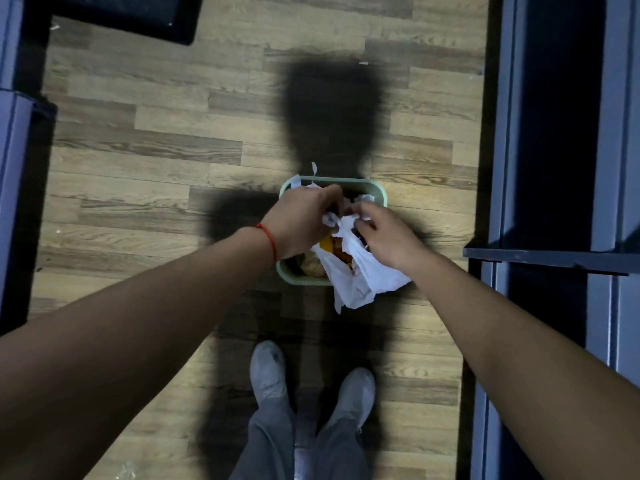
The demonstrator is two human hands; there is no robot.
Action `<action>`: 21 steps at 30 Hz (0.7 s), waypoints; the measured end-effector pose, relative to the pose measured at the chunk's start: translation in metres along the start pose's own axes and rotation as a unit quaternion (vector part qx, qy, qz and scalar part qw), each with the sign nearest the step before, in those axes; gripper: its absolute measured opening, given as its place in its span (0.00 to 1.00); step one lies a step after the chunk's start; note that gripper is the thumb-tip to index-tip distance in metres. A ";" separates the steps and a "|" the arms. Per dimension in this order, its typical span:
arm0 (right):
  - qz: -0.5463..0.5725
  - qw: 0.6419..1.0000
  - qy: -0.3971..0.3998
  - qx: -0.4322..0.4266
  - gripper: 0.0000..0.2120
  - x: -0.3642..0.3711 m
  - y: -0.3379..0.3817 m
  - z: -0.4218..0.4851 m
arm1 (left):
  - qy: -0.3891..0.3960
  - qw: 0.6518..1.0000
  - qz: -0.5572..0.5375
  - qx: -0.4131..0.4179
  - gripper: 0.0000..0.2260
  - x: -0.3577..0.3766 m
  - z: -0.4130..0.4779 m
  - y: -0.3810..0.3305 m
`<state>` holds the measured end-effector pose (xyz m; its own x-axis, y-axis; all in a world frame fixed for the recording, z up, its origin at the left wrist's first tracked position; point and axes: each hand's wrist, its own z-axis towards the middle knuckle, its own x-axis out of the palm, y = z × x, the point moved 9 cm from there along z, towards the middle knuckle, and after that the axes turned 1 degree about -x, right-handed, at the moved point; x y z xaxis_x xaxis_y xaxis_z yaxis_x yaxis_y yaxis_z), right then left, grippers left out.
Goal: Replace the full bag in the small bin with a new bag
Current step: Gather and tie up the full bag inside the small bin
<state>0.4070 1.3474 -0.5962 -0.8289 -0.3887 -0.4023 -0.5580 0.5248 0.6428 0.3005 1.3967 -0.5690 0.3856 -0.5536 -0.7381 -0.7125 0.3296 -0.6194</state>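
A small pale green bin (377,190) stands on the wooden floor straight in front of my feet. A white plastic bag (360,277) full of rubbish sits in it, with orange and brown waste showing inside. The near right part of the bag hangs out over the bin's rim. My left hand (301,223) pinches the bag's gathered top edge above the bin's middle. My right hand (388,235) grips the bunched bag edge just beside it, fingers almost touching the left ones. No new bag is in sight.
Dark blue-grey shelving (554,168) runs along the right, with a shelf edge (547,259) jutting out near the bin. A dark panel (138,15) lies at the top left and blue-grey furniture (14,168) lines the left side. My feet (311,379) stand just behind the bin.
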 end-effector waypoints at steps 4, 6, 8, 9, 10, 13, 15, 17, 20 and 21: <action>0.067 0.994 0.077 0.041 0.17 0.007 -0.002 0.017 | -0.113 0.994 0.007 0.015 0.02 -0.008 -0.006 -0.006; 0.159 0.979 0.081 0.100 0.12 0.006 -0.008 0.019 | -0.144 0.989 0.031 0.034 0.02 -0.012 -0.007 -0.006; 0.202 0.967 0.085 0.132 0.10 0.007 -0.013 0.021 | -0.138 0.987 0.051 0.071 0.04 -0.011 -0.007 -0.011; 0.196 0.967 0.087 0.138 0.10 0.007 -0.016 0.022 | -0.123 0.987 0.055 0.083 0.07 -0.008 -0.007 -0.013; 0.183 0.969 0.085 0.144 0.11 0.007 -0.019 0.022 | -0.110 0.988 0.058 0.089 0.09 -0.006 -0.007 -0.015; 0.197 0.965 0.067 0.158 0.09 0.000 -0.023 0.021 | -0.100 0.989 0.063 0.090 0.09 -0.009 -0.009 -0.013; 0.215 0.964 0.036 0.152 0.07 -0.006 -0.021 0.021 | -0.100 0.989 0.057 0.095 0.08 -0.012 -0.008 -0.009; 0.193 0.971 0.006 0.142 0.06 -0.009 -0.018 0.020 | -0.098 0.991 0.039 0.080 0.09 -0.015 -0.007 -0.002; 0.182 0.975 -0.016 0.129 0.06 -0.008 -0.012 0.018 | -0.105 0.991 0.044 0.069 0.07 -0.020 -0.006 0.004; 0.185 0.974 -0.021 0.128 0.06 -0.007 -0.011 0.018 | -0.104 0.991 0.053 0.071 0.07 -0.021 -0.006 0.005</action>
<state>0.4183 1.3576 -0.6122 -0.9731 -0.1080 -0.2036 -0.2072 0.7969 0.5674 0.2855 1.4051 -0.5551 0.4365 -0.3454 -0.8308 -0.6714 0.4897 -0.5563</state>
